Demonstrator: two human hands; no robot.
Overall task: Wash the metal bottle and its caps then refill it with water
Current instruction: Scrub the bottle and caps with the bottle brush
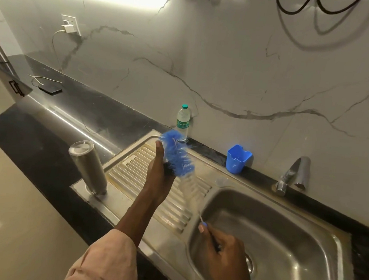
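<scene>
Two hands on brush [176,155], right hand [219,249] pinching handle, left hand [158,177] cupping bristles.

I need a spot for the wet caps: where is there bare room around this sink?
Free: the dark counter left of the metal bottle, the sink basin, and the ledge between the plastic bottle and blue cup. Crowded: the ribbed drainboard, where the left hand and blue brush hover; the right hand holds its handle.

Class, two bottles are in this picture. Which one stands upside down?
The metal bottle at the draining board's left corner: it stands neck down, flat base up. The clear plastic bottle by the wall stands upright, green cap on top.
</scene>
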